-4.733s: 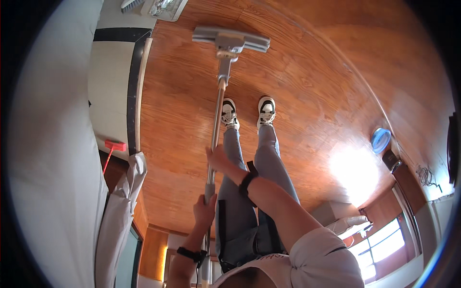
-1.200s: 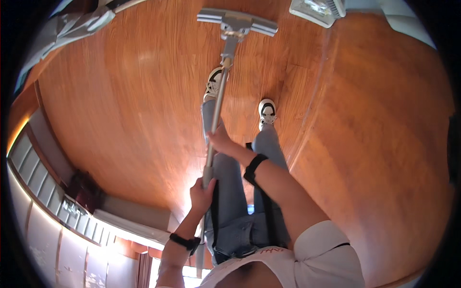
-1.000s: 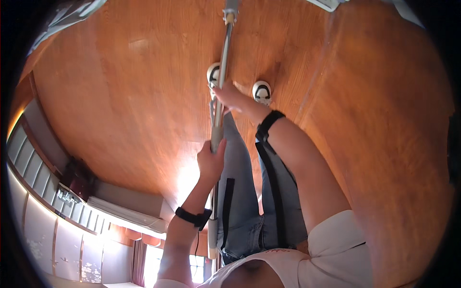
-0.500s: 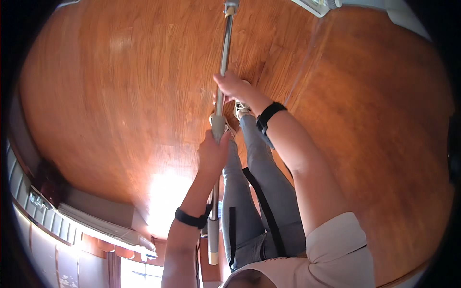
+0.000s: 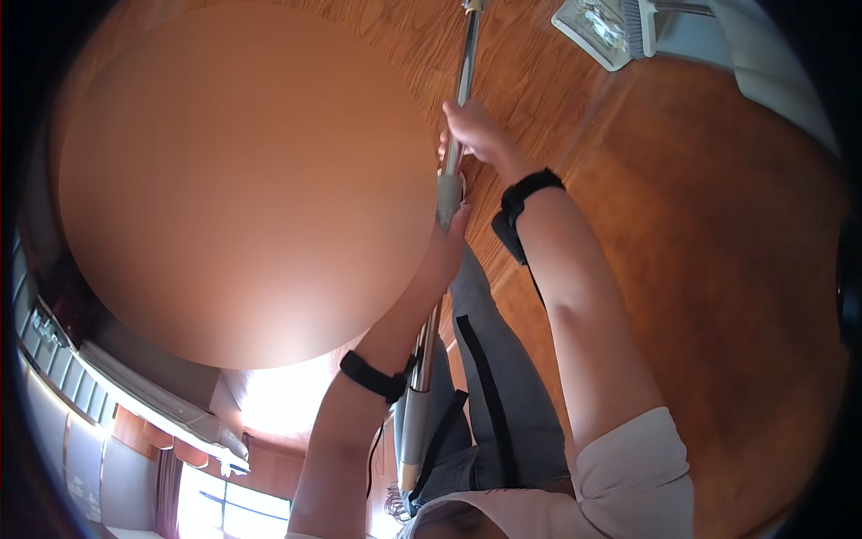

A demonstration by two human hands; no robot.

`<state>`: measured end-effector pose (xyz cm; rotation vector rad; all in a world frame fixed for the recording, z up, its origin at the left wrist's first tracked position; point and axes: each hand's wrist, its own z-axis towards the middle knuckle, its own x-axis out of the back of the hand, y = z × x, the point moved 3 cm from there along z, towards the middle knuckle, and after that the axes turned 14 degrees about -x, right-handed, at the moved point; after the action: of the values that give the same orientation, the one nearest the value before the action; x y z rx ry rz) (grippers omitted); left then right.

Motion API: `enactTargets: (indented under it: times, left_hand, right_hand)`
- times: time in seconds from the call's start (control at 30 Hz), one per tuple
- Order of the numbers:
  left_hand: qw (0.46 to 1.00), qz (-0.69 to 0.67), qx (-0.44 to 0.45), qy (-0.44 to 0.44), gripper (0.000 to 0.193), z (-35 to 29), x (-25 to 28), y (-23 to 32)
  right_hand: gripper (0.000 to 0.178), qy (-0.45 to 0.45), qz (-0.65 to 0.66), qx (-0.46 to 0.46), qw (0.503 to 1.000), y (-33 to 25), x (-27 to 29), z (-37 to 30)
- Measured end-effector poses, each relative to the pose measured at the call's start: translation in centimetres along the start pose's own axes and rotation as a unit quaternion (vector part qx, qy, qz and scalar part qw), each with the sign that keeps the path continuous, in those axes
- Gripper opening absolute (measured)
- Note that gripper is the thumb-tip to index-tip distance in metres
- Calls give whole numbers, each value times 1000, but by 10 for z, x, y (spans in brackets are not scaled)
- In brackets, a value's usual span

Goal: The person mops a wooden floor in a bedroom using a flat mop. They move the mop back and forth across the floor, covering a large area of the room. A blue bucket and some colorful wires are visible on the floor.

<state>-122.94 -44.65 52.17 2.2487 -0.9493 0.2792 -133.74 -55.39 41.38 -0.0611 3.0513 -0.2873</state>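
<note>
A long shiny metal pole (image 5: 427, 346) with grey grip sections runs up the view in front of my body. Its far end leaves the top edge, so what it carries there is out of sight. My right hand (image 5: 480, 132) wraps the bare metal of the upper part. Just below, my left hand (image 5: 453, 232) is closed on the grey sleeve; a large blurred round patch borders it and hides part of it. The lower grey grip (image 5: 414, 431) hangs beside my left forearm, near my waist.
Wooden floor (image 5: 700, 269) spreads to the right. A white dustpan (image 5: 588, 36) with crumpled, shiny stuff in it and a grey-bristled brush (image 5: 639, 29) lie at the far right. Long pale furniture (image 5: 153, 400) and a bright window (image 5: 235, 503) stand at the lower left.
Both hands and the pole have shifted right and farther up the view. The dustpan and brush show more fully. A blurred round patch now covers the left floor.
</note>
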Motion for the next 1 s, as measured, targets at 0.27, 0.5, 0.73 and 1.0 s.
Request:
enactTargets:
  times: [0.27, 0.5, 0.73, 1.0]
  left_hand:
    - [994, 94, -45, -24, 45, -56, -2, -13]
    - [996, 83, 6, -40, 49, -31, -18, -13]
    - [996, 81, -15, -39, 49, -14, -39, -27]
    - [988, 112, 29, -100, 43, -64, -35, -64]
  right_hand:
    - [44, -33, 38, 17, 999, 93, -20, 21]
    - [34, 28, -50, 77, 995, 68, 1, 29]
    - [42, 2, -40, 64, 997, 80, 11, 54]
    - [29, -103, 113, -20, 988, 135, -34, 15]
